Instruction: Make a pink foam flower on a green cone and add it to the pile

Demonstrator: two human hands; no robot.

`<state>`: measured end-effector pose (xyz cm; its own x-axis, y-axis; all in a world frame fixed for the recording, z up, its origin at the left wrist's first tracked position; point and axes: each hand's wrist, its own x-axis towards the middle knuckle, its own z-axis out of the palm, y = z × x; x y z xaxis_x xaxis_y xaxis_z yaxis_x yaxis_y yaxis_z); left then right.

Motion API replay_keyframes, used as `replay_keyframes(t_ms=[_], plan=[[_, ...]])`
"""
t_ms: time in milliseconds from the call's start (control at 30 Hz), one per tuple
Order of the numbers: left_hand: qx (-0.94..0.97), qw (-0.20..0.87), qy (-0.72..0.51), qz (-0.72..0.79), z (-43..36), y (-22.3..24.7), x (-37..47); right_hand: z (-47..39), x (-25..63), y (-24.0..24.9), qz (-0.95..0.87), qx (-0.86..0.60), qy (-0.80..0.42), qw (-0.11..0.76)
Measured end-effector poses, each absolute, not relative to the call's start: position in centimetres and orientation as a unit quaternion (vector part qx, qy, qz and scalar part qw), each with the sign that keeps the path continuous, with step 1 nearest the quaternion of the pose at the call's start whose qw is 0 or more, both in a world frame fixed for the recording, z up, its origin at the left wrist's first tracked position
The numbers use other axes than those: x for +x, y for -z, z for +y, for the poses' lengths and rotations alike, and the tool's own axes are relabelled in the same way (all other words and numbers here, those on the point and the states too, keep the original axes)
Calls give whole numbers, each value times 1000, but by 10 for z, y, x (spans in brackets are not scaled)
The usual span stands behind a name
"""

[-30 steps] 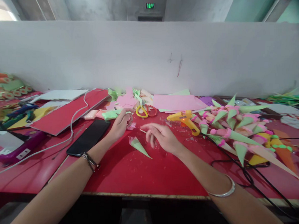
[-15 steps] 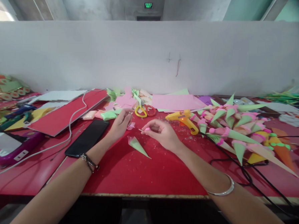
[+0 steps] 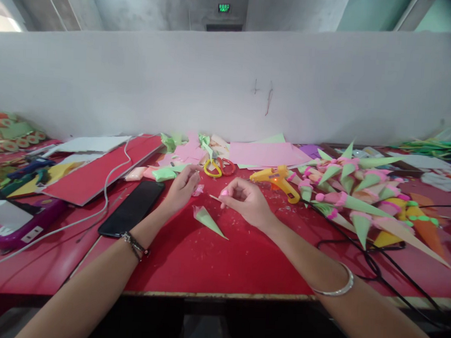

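Right grip [image 3: 247,202] has curled inward, pinching stick [image 3: 215,197] beside pink lump [image 3: 225,192]; left grip [image 3: 180,190] unclear; paper cone [image 3: 209,221], glue gun [image 3: 278,179] near.

In the right hand [image 3: 242,201], a lump [image 3: 225,192] is showing bright pink. Below and left of it, a cone [image 3: 208,221] is showing pale green with a pink end against the red table [image 3: 242,273]. Right of this hand, a glue gun [image 3: 282,183] is showing yellow; left of the left hand [image 3: 182,187], a phone [image 3: 132,208] is showing black.
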<state>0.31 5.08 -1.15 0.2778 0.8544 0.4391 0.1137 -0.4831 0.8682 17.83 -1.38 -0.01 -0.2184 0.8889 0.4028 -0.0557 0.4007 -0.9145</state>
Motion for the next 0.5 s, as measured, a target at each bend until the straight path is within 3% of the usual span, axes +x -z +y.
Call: replay_keyframes(t_ms=[200, 367, 500], plan=[[708, 376, -488, 344, 52, 13, 2, -12, 178, 2, -630, -330, -424, 561], [717, 363, -479, 353, 51, 12, 2, -12, 179, 1, -641, -322, -456, 527], [718, 342, -482, 368, 51, 11, 1, -13, 181, 0, -676, -349, -400, 511]])
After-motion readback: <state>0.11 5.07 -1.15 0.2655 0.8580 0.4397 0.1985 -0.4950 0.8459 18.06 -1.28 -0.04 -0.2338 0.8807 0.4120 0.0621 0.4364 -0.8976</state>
